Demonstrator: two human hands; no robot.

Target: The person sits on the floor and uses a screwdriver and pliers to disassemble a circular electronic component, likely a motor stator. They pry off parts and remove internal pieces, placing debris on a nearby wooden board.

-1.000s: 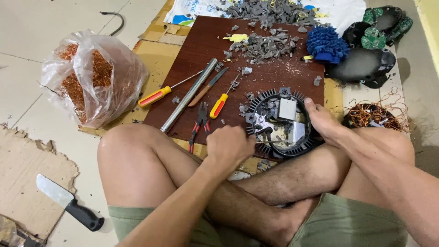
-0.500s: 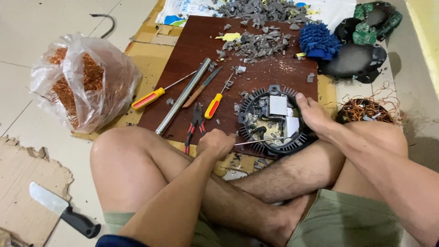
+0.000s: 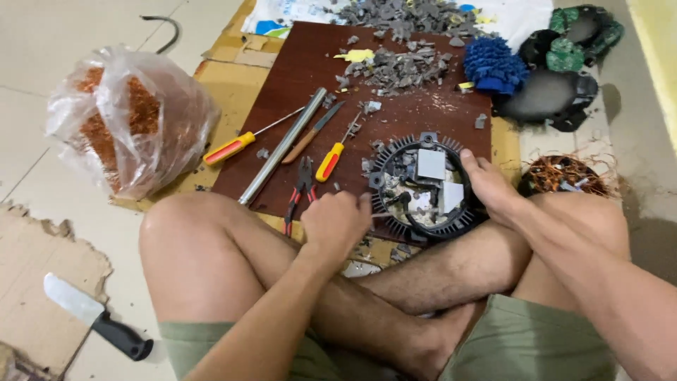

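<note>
A round black finned casing (image 3: 395, 159) with white blocks and grey rubble inside lies on the near edge of a dark brown board (image 3: 395, 120). My right hand (image 3: 490, 187) rests on the casing's right rim and steadies it. My left hand (image 3: 337, 222) is closed around the handle of a thin tool (image 3: 386, 212), whose metal tip reaches into the casing's lower left part. I sit cross-legged, both knees close to the board.
On the board lie red-handled pliers (image 3: 300, 185), two yellow-handled screwdrivers (image 3: 330, 161), a metal rod (image 3: 282, 146) and grey debris (image 3: 398, 67). A bag of copper wire (image 3: 123, 123) sits left, a knife (image 3: 95, 317) lower left, a copper coil (image 3: 564, 175) right, a blue part (image 3: 493, 67) behind.
My left hand has shifted right toward the casing and its tool tip now pokes inside it. My right hand stays on the rim.
</note>
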